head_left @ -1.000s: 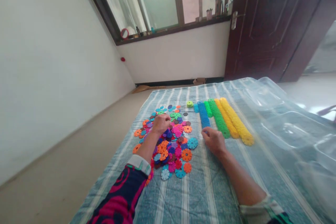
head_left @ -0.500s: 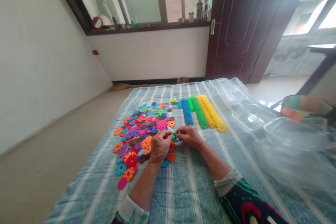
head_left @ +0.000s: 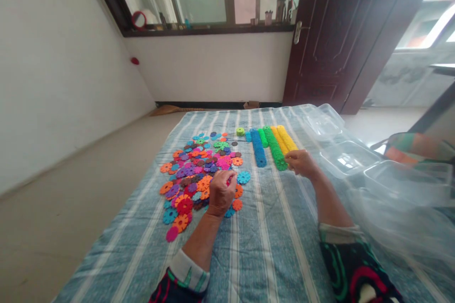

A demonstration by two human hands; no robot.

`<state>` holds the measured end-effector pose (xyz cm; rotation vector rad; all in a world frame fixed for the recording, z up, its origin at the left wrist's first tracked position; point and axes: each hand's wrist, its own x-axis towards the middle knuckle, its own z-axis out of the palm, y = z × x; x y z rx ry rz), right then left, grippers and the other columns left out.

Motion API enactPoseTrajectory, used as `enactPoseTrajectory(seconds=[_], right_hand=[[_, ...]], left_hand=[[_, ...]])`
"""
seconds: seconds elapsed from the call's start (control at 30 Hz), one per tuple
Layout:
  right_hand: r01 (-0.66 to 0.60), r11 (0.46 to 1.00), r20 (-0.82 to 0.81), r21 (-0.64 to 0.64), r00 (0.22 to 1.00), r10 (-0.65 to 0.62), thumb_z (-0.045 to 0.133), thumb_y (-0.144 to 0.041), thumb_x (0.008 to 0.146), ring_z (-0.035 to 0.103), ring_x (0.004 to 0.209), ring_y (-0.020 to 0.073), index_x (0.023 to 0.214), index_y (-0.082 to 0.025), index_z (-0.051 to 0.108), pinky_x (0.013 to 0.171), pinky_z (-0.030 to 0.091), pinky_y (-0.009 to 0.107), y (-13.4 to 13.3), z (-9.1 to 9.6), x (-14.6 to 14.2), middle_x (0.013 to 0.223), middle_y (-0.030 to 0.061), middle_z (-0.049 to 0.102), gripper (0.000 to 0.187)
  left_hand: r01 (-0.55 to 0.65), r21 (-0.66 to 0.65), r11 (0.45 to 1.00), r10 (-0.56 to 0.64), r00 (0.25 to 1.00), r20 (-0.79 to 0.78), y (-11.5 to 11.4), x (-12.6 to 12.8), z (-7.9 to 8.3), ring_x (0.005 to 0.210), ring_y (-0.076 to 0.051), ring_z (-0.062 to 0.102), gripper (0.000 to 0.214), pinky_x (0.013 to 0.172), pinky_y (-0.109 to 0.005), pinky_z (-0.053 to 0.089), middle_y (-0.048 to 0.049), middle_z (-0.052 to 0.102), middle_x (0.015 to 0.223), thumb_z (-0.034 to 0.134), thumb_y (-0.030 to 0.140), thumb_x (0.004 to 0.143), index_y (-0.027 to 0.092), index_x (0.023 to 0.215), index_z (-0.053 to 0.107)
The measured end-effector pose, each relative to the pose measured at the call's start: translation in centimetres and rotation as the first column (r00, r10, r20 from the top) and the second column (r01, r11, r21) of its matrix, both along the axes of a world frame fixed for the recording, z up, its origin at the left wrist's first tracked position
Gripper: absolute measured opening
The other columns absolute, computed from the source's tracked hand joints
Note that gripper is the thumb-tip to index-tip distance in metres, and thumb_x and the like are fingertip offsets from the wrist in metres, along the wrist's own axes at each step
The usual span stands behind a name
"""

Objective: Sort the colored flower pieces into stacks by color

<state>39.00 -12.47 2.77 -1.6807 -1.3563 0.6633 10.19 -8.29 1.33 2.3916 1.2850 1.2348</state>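
Note:
Loose flower-shaped plastic discs (head_left: 185, 206) in many colours lie in a heap on the striped cloth. My left hand (head_left: 221, 193) is closed at the heap's right side, its fingers pressed together; whatever they hold is hidden. A blue disc (head_left: 243, 177) lies flat just beyond it. My right hand (head_left: 303, 163) pinches at the near end of the long green row of discs (head_left: 273, 147), its fingertips at a green disc there. It covers the near ends of the yellow rows (head_left: 286, 137). Left of the green row lies a blue row (head_left: 258, 149).
Clear plastic boxes (head_left: 350, 158) stand along the cloth's right side, with transparent plastic (head_left: 387, 218) nearer me. A short bright-green row (head_left: 263, 137), a light-blue piece (head_left: 248, 137) and a lime stack (head_left: 241, 131) sit at the back. Beyond are a wall and a brown door (head_left: 325, 33).
My hands have parted. The right one has gone right from the green disc both were at to the green row's end; the left stays by the heap. The view has shifted slightly.

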Motion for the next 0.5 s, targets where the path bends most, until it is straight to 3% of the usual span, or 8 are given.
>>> enactPoseTrajectory(seconds=[0.5], right_hand=[[0.067,0.993,0.157,-0.102,0.986,-0.05,0.055,-0.018,0.073,0.052,0.033,0.0085,0.075,-0.014,0.067,0.036,0.037,0.016,0.72,-1.0,-0.45,0.045,-0.0057,0.055,0.013]], left_hand=[[-0.02,-0.036,0.999,0.019,0.999,-0.03,-0.15,0.04,0.03,0.08,-0.016,0.059,0.018,0.08,-0.028,0.047,-0.0028,0.069,0.077,0.049,0.022,0.084,0.02,0.074,0.063]])
